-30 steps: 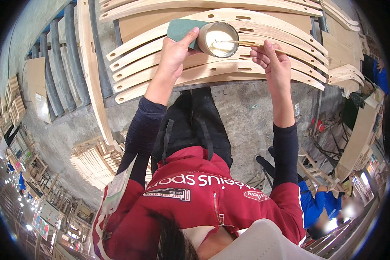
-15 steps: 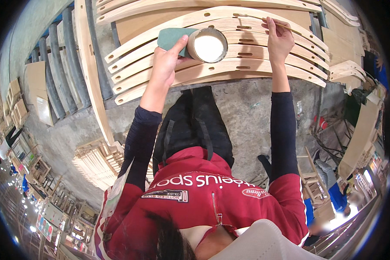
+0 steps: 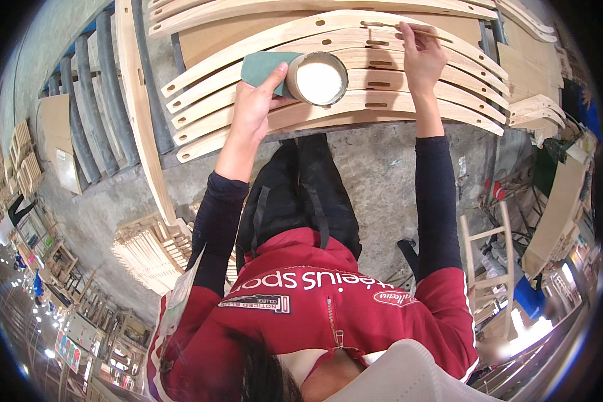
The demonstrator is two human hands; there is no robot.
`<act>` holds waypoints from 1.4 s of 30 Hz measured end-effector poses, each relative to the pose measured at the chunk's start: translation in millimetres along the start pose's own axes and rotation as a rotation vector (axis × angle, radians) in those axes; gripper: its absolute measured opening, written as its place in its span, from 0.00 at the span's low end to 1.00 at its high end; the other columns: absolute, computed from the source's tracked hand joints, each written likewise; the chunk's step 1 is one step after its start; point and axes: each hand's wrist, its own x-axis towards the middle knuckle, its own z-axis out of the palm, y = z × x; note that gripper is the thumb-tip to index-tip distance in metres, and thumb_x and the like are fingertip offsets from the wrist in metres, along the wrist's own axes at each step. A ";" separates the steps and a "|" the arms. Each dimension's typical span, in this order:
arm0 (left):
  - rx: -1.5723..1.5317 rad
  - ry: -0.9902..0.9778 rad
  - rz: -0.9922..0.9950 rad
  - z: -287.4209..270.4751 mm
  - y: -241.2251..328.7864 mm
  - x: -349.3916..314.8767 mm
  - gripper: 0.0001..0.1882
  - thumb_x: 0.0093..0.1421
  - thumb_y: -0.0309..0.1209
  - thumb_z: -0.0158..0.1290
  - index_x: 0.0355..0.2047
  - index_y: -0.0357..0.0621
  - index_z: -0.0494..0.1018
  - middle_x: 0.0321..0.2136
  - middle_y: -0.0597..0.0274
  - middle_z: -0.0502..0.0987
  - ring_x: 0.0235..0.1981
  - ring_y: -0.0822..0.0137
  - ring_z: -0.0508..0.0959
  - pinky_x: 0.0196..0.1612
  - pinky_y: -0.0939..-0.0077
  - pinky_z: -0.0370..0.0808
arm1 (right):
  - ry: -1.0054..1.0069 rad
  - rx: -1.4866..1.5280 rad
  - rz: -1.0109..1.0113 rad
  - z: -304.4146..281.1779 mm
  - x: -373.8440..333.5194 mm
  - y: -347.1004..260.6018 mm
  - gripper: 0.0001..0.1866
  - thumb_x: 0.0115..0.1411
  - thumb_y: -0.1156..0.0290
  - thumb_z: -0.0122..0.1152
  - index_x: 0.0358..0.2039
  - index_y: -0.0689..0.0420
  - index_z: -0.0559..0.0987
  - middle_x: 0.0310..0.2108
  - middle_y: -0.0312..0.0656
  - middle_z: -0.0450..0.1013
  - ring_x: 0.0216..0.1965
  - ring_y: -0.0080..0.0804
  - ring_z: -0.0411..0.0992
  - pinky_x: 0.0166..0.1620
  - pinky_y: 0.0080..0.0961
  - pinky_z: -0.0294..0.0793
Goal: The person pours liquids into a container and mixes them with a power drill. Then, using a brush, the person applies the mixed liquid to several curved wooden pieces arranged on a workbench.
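Note:
My left hand [image 3: 253, 110] is closed round a cup [image 3: 292, 80] of white liquid, with a green sheet [image 3: 260, 67] against the cup's left side. Between the fingertips of my right hand [image 3: 423, 63] is a thin stick-like brush [image 3: 442, 37]. Its tip reaches left to a slot in the farthest of a row of curved wooden slats [image 3: 281, 37]. These pale slats lie side by side, each with oblong slots cut in it. The cup is over the middle of the row and hides part of several slats.
More curved slats [image 3: 248, 15] lie beyond the row. To the left, a long wooden rail [image 3: 135, 100] stands beside dark bars [image 3: 100, 94]. Stacked wooden parts [image 3: 147, 251] sit on the concrete floor [image 3: 382, 174] at lower left. A ladder-like wooden frame [image 3: 486, 234] is at lower right.
My right hand has moved a little left with the brush. The cup has shifted slightly left and toward me. At lower right, the wooden frame has moved and shows more fully.

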 end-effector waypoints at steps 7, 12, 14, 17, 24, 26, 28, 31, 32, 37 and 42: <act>0.019 0.028 0.013 -10.6 0.0 -1.7 0.17 0.62 0.35 0.58 0.47 0.41 0.71 0.41 0.60 0.77 0.37 0.67 0.79 0.37 0.67 0.82 | -0.047 -0.422 -0.160 4.0 7.0 -10.3 0.09 0.60 0.60 0.65 0.34 0.50 0.78 0.25 0.33 0.80 0.26 0.22 0.80 0.29 0.17 0.74; 0.008 0.037 0.005 -16.1 0.8 -2.8 0.17 0.62 0.35 0.58 0.47 0.41 0.71 0.41 0.61 0.77 0.37 0.68 0.79 0.36 0.69 0.82 | -0.091 -0.247 -0.194 8.8 8.3 -10.1 0.08 0.59 0.60 0.66 0.34 0.49 0.79 0.25 0.33 0.80 0.27 0.22 0.80 0.28 0.18 0.74; -0.001 0.037 0.011 -18.9 0.7 -3.4 0.17 0.62 0.36 0.58 0.47 0.42 0.71 0.41 0.62 0.77 0.37 0.68 0.79 0.35 0.70 0.81 | -0.097 -0.339 -0.187 4.4 8.9 -12.5 0.08 0.59 0.60 0.66 0.34 0.49 0.79 0.25 0.33 0.80 0.27 0.22 0.80 0.28 0.18 0.74; 0.009 0.060 -0.001 -23.3 1.9 -3.4 0.17 0.62 0.36 0.58 0.47 0.42 0.72 0.40 0.63 0.77 0.36 0.70 0.79 0.34 0.71 0.81 | -0.129 -0.468 -0.167 0.3 10.0 -16.8 0.09 0.59 0.60 0.66 0.34 0.49 0.79 0.24 0.34 0.79 0.26 0.22 0.79 0.28 0.20 0.74; -0.002 0.067 -0.004 -26.4 7.5 -4.4 0.16 0.62 0.36 0.58 0.47 0.43 0.73 0.39 0.64 0.78 0.35 0.71 0.79 0.32 0.75 0.79 | -0.117 -0.350 -0.164 4.8 13.5 -21.1 0.07 0.59 0.63 0.66 0.32 0.51 0.79 0.24 0.35 0.79 0.26 0.24 0.79 0.29 0.20 0.74; 0.010 0.087 -0.001 -29.0 8.4 -2.5 0.16 0.62 0.36 0.58 0.47 0.43 0.73 0.39 0.64 0.78 0.36 0.71 0.79 0.32 0.76 0.79 | -0.135 -0.396 -0.151 1.0 11.6 -24.4 0.06 0.60 0.65 0.65 0.33 0.52 0.79 0.25 0.36 0.79 0.27 0.25 0.79 0.30 0.21 0.75; 0.003 0.098 0.001 -28.3 11.0 -1.9 0.16 0.62 0.36 0.58 0.47 0.43 0.74 0.39 0.64 0.78 0.35 0.71 0.79 0.31 0.77 0.79 | -0.158 -0.371 -0.154 2.2 9.3 -29.6 0.05 0.60 0.65 0.64 0.33 0.52 0.79 0.25 0.37 0.79 0.27 0.26 0.79 0.30 0.21 0.75; -0.009 0.109 0.001 -24.9 16.1 1.9 0.16 0.62 0.37 0.58 0.46 0.43 0.74 0.39 0.64 0.78 0.34 0.70 0.79 0.33 0.76 0.79 | -0.216 -0.209 -0.032 8.7 11.8 -35.6 0.07 0.61 0.68 0.64 0.36 0.58 0.79 0.28 0.40 0.80 0.31 0.23 0.81 0.33 0.17 0.77; -0.013 0.112 0.000 -23.2 17.8 3.8 0.16 0.62 0.37 0.58 0.46 0.43 0.74 0.39 0.64 0.78 0.34 0.70 0.79 0.33 0.75 0.79 | -0.205 -0.161 -0.020 9.2 12.9 -33.3 0.07 0.61 0.69 0.64 0.36 0.59 0.79 0.28 0.40 0.80 0.32 0.23 0.81 0.34 0.18 0.77; -0.031 0.101 0.020 -14.8 27.9 18.3 0.17 0.61 0.37 0.59 0.47 0.42 0.74 0.40 0.62 0.78 0.36 0.69 0.79 0.35 0.72 0.80 | -0.213 -0.260 0.002 -18.3 22.1 -25.4 0.05 0.62 0.72 0.62 0.37 0.57 0.79 0.29 0.39 0.80 0.34 0.25 0.81 0.36 0.19 0.77; 0.000 0.054 0.050 -1.5 41.8 39.5 0.18 0.61 0.36 0.59 0.48 0.41 0.72 0.41 0.60 0.78 0.36 0.68 0.80 0.36 0.72 0.80 | -0.179 0.262 0.176 -44.0 27.8 -75.4 0.07 0.64 0.75 0.58 0.40 0.65 0.75 0.35 0.46 0.80 0.37 0.31 0.80 0.40 0.21 0.79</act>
